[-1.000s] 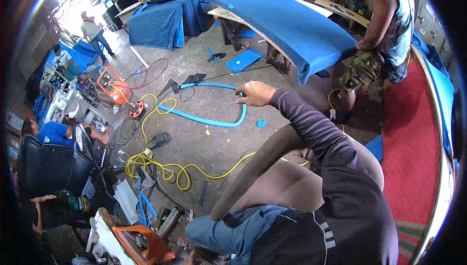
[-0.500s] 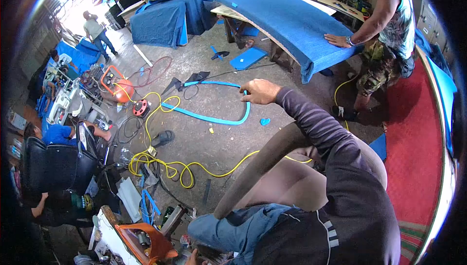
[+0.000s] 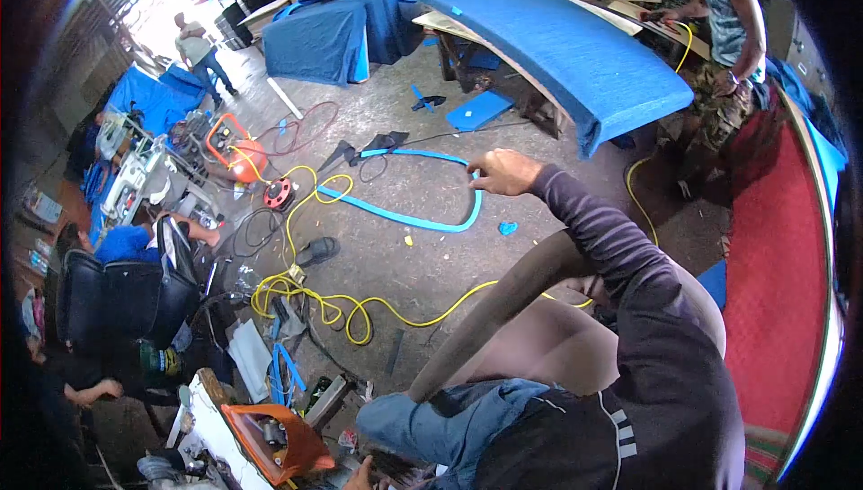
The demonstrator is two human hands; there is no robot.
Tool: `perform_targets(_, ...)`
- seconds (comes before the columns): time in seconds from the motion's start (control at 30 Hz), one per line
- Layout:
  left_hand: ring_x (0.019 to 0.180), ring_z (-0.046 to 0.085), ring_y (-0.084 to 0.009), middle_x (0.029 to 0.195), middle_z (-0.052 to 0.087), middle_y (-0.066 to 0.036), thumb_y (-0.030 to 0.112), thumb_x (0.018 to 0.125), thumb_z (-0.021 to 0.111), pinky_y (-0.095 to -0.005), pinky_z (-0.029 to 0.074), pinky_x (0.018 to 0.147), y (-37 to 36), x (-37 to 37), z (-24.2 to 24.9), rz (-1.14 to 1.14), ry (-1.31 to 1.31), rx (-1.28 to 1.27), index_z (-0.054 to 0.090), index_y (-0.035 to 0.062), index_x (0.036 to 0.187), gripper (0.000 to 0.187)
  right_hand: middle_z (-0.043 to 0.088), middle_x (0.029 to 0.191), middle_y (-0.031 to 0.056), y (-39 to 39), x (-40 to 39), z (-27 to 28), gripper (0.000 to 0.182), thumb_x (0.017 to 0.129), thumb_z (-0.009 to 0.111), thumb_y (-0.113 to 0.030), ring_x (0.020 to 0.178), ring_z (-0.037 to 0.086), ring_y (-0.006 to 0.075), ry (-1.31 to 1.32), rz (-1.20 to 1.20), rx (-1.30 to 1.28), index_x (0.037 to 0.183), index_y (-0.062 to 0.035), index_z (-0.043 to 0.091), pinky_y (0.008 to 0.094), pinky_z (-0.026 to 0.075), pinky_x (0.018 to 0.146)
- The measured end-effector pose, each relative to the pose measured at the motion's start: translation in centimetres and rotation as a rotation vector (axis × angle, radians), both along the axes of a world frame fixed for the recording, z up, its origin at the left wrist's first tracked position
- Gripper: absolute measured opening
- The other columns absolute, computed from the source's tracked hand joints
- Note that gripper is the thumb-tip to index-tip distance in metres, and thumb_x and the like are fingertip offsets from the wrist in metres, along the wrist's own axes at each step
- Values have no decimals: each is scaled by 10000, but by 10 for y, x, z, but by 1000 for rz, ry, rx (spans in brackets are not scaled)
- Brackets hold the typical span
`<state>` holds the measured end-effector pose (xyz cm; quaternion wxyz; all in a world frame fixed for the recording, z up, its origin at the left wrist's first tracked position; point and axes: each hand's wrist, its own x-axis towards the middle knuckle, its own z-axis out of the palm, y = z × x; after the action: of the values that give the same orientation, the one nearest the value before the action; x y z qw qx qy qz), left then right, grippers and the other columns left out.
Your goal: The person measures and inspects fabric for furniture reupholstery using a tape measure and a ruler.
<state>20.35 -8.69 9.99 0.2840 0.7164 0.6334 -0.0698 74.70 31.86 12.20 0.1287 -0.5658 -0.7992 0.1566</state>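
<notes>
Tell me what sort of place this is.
Probably an upholstery workshop, judging by the long blue fabric-covered panel, what look like sewing machines and the orange air compressor on the floor.

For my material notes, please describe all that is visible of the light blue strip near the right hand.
The light blue strip is narrow, smooth and perhaps foam, bent into an open U over the floor. One end meets black scraps, the other the yellow cord. The right hand overlaps its bend; a grip is unclear.
</notes>
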Motion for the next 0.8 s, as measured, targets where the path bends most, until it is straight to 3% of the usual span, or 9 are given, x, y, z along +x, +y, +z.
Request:
perform_targets(0.2,972,618,-467,1246,619,-263,139,950,634,-492,518,781,-4,1,0,3,-64,64,423,113,1497,587,709,1065,253,-2,-2,4,461,887,686,-358,1023,687,392,5,-34,-20,1174,3,681,459,530,913)
perform_targets(0.63,1146,579,-448,1382,546,-249,156,967,606,-462,504,918,-1,2,4,16,-48,1,419,66,1490,562,718,1017,252,3,0,-2,503,899,673,-398,1008,695,384,13,-10,-30,1199,5,673,451,535,906)
perform_targets(0.73,1147,579,-446,1384,544,-248,149,962,604,-472,501,919,-1,2,5,46,-77,-3,416,79,1493,568,715,951,256,2,1,-7,438,908,660,-338,882,714,373,9,27,75,1161,20,674,441,553,800)
perform_targets(0.8,1141,580,-449,1380,547,-248,141,956,605,-478,500,912,2,8,13,61,-68,-16,413,90,1496,576,716,966,255,3,2,-7,451,909,660,-346,890,713,376,6,19,47,1175,18,671,438,554,804)
